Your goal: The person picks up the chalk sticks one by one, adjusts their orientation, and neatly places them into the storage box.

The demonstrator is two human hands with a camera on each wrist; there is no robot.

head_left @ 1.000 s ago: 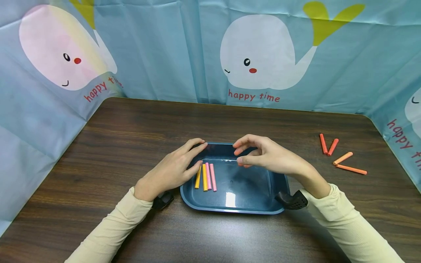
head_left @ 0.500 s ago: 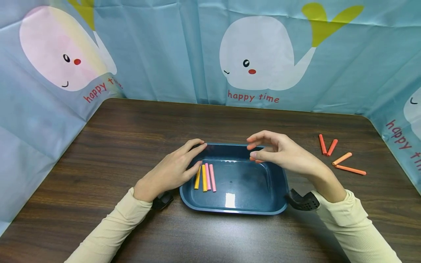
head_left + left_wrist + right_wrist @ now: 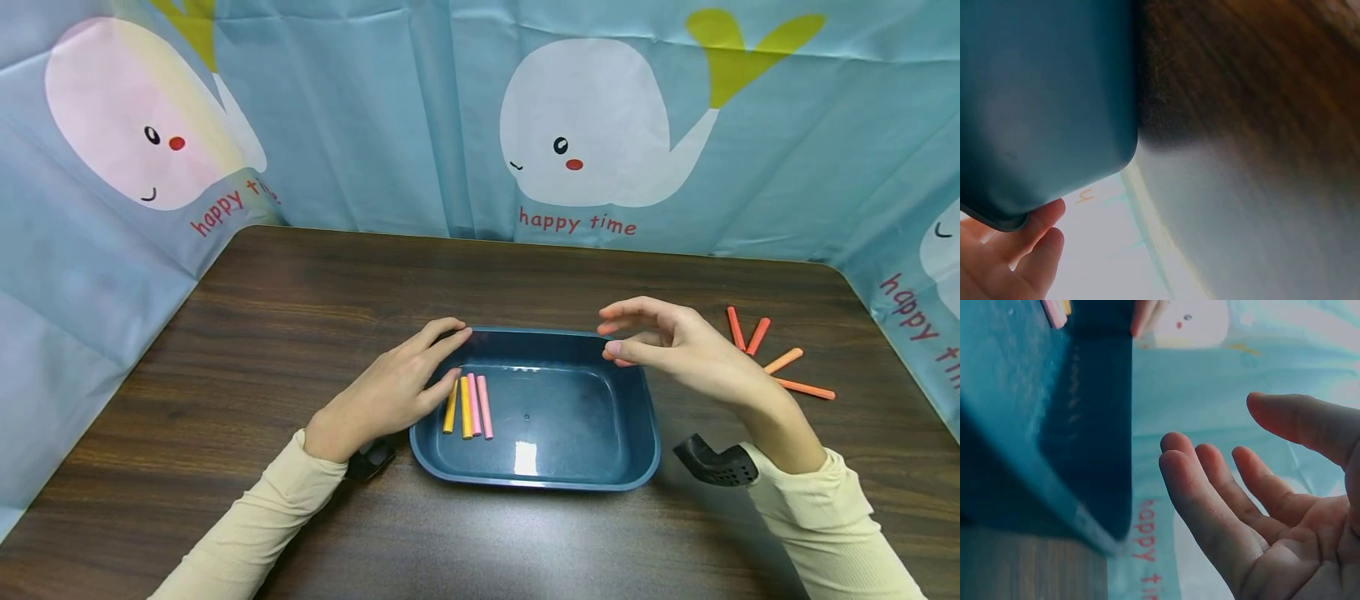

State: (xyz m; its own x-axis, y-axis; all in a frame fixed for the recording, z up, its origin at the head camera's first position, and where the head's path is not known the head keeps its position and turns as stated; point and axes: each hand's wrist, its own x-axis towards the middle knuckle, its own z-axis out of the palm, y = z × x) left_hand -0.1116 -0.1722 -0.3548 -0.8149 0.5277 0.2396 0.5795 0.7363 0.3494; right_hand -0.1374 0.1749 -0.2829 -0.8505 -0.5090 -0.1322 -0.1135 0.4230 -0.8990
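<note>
A dark blue plastic tray [image 3: 555, 417] sits on the table. My left hand [image 3: 397, 379] holds its back left corner, thumb over the inside and fingers at the rim; the left wrist view shows fingertips [image 3: 1047, 215] against the outer wall. Beneath that thumb, two yellow chalk sticks [image 3: 467, 408] and two pink chalk sticks [image 3: 486, 408] lie side by side in the tray. My right hand [image 3: 682, 346] hovers by the back right corner, thumb and fingers apart and nothing between them. Two red chalk sticks [image 3: 757, 336] and two orange ones [image 3: 806, 388] lie on the table beyond it.
The brown wood-grain table [image 3: 337, 275] ends at a blue curtain [image 3: 375, 125] printed with whales along the back and sides. A black wrist camera mount [image 3: 716, 462] juts out below my right wrist, right of the tray.
My right hand has moved right, from over the middle of the tray to its back right corner, near the orange and red chalk. The left hand and the tray have stayed put.
</note>
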